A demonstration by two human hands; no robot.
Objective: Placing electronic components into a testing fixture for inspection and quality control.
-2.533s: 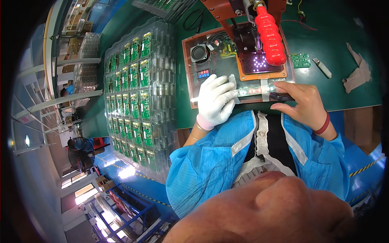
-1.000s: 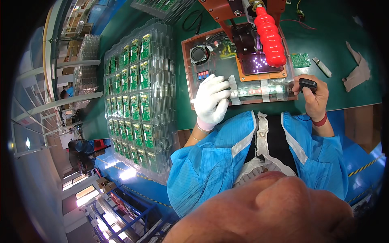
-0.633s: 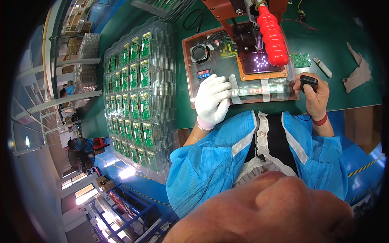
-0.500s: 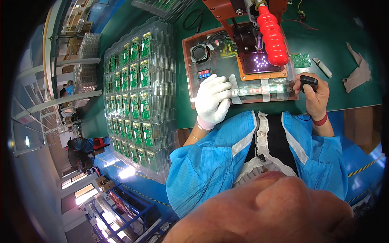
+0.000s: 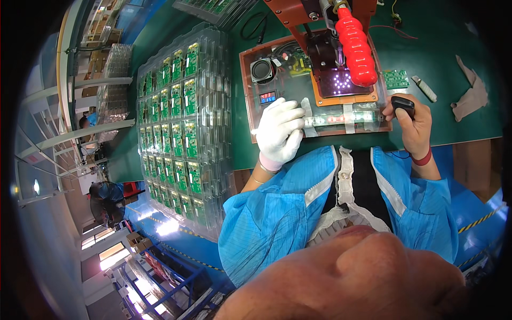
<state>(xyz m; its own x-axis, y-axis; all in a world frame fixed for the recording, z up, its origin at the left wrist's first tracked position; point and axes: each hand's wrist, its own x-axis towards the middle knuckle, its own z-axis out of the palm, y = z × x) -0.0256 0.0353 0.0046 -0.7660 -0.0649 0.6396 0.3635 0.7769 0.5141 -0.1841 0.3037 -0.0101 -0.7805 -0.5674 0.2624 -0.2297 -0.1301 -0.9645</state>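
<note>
My right hand (image 5: 416,128), bare with a red band at the wrist, grips a small black remote (image 5: 402,105) beside the right edge of a test fixture (image 5: 247,90). The thumb lies along the remote. My left hand (image 5: 280,130), in a white glove, rests at the fixture's front left, its fingers loosely bent and nothing visible in them; the palm side is hidden. Between the hands a clear-covered strip (image 5: 328,119) with red and green lights runs along the fixture's front. White lights glow in a dark panel (image 5: 341,88) under the red ribbed handle (image 5: 356,50) of the press.
Stacked clear trays (image 5: 213,122) of green circuit boards stand at the left. Behind my left hand are a round speaker (image 5: 263,70) and a small digital display (image 5: 268,98). A loose green board (image 5: 396,79), a white tube-like item (image 5: 425,89) and a beige cloth (image 5: 470,93) lie right.
The remote and my right fingers have shifted slightly left and up, with the remote turned a little. The reading on the small display differs. My left hand stays in place.
</note>
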